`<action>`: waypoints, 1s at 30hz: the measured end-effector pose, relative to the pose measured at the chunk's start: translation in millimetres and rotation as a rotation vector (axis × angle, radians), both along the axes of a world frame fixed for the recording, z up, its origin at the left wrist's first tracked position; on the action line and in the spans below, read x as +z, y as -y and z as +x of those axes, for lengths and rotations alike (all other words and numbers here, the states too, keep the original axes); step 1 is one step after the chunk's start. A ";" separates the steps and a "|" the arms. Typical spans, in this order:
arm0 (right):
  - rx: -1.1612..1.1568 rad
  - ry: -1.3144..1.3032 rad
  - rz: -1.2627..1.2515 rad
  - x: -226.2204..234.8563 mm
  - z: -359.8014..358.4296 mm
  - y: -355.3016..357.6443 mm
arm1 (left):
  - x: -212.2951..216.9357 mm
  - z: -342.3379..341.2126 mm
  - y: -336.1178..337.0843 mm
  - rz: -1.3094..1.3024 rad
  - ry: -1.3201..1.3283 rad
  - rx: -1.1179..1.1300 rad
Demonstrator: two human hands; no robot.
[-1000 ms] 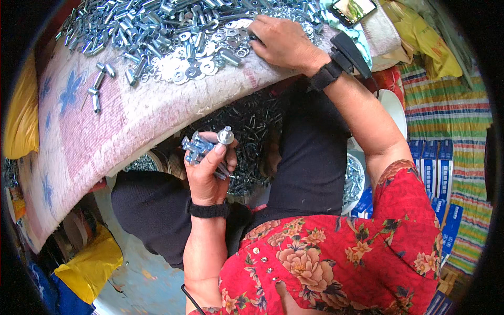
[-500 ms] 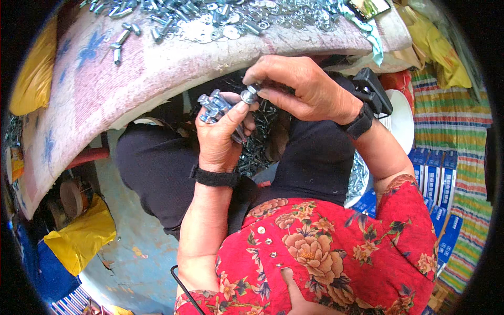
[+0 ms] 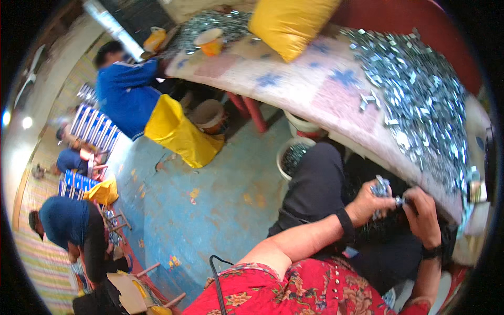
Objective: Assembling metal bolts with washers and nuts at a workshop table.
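My left hand (image 3: 366, 205) is closed round a bunch of silvery bolts (image 3: 380, 185), their ends showing above its fingers. One small metal piece, apparently a bolt (image 3: 400, 201), sticks out at its thumb toward my right hand (image 3: 423, 216). The right fingers are pinched together at that piece; motion blur hides whether a washer is on it. Both hands are over my lap, beside the table's near edge. On the table (image 3: 315, 100), a wide heap of shiny bolts and washers (image 3: 415, 105) spreads at the right.
A yellow sack (image 3: 291, 23) and an orange-white tub (image 3: 210, 41) stand on the table. Beneath it is a bucket of metal parts (image 3: 295, 157). A person in blue (image 3: 123, 89) sits at the far end by a yellow bag (image 3: 184, 134). Another person (image 3: 71, 223) bends at the left.
My view has swung left, bringing in the floor, the table's far end and other people. My hands now appear at the right, still together, with the bolts still in my left hand.
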State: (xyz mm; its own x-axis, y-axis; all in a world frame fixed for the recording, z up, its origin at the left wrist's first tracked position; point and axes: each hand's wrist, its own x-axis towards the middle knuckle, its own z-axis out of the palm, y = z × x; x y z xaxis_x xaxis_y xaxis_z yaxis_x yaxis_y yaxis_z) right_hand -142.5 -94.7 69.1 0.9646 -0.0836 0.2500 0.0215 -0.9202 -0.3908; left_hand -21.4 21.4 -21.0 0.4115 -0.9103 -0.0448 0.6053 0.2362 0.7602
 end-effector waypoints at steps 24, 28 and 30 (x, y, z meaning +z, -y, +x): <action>-0.285 0.415 0.393 -40.1 -7.5 -1.1 | 0.6 4.7 18.2 0.057 -0.174 -0.049; -0.042 0.415 0.364 -58.1 8.6 15.1 | -0.1 6.4 16.0 0.066 -0.123 -0.096; -0.079 0.370 0.313 -55.4 5.2 11.9 | -2.2 6.9 14.0 0.094 -0.100 -0.111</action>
State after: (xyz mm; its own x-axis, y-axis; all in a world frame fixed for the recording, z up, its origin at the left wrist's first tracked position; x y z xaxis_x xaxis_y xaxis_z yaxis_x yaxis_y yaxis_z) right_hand -137.3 -106.7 13.7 0.8036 -0.2786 0.5260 0.1460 -0.7644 -0.6280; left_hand -14.5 7.4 -23.2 0.2975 -0.9399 -0.1677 0.6978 0.0942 0.7101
